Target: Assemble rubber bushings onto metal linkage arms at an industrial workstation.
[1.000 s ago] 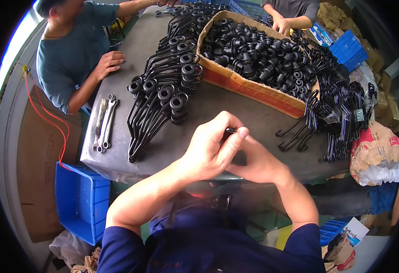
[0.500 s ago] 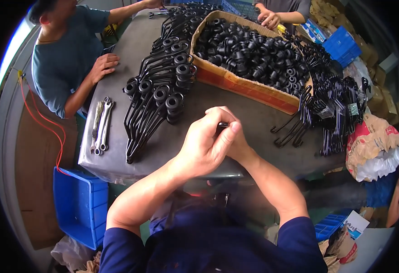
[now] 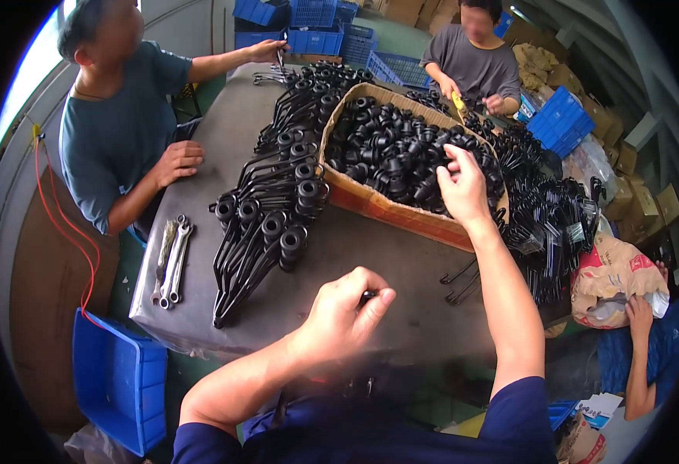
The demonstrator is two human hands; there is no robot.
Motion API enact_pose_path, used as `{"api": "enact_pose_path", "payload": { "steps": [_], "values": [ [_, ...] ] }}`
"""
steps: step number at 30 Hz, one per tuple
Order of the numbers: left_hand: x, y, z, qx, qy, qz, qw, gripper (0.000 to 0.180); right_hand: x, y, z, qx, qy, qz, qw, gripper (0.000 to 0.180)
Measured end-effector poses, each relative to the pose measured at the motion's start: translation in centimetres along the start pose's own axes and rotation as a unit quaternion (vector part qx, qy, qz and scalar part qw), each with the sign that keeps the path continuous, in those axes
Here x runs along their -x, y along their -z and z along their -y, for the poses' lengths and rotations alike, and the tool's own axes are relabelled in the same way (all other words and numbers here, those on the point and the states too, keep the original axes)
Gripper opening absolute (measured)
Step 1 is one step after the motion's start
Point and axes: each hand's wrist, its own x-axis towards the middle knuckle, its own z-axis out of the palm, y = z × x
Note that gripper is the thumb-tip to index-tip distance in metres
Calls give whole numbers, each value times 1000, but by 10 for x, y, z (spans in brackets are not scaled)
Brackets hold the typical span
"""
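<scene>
My left hand [image 3: 347, 313] hovers over the near edge of the grey table [image 3: 223, 147], fingers closed round a small black part [image 3: 366, 295] that barely shows. My right hand [image 3: 461, 184] is stretched out over the cardboard box [image 3: 370, 205], which is full of black rubber bushings [image 3: 386, 151]; its fingers touch the bushings, and whether it holds one I cannot tell. Left of the box lies a heap of black metal arms with bushed ends [image 3: 266, 224].
Several wrenches [image 3: 171, 259] lie at the table's left edge. More black bent rods [image 3: 552, 224] pile up at the right. A person in a teal shirt [image 3: 119, 131] sits left, another [image 3: 475, 66] at the far side. Blue crates [image 3: 115, 379] stand about.
My hands were together on the small part; my right hand has let go and reached forward into the box. My left hand stays put with the part.
</scene>
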Motion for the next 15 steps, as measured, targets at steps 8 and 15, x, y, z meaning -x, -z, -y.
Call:
{"api": "enact_pose_path", "payload": {
  "steps": [8, 15],
  "values": [
    [3, 0, 2, -10, -17, 9, 1000, 9, -30, -51, -8, 78, 108, 23, 991, 31],
    [-3, -2, 8, 4, -6, -4, 1000, 13, -21, -30, 4, -110, 10, -85, 990, 13]
  ]
}}
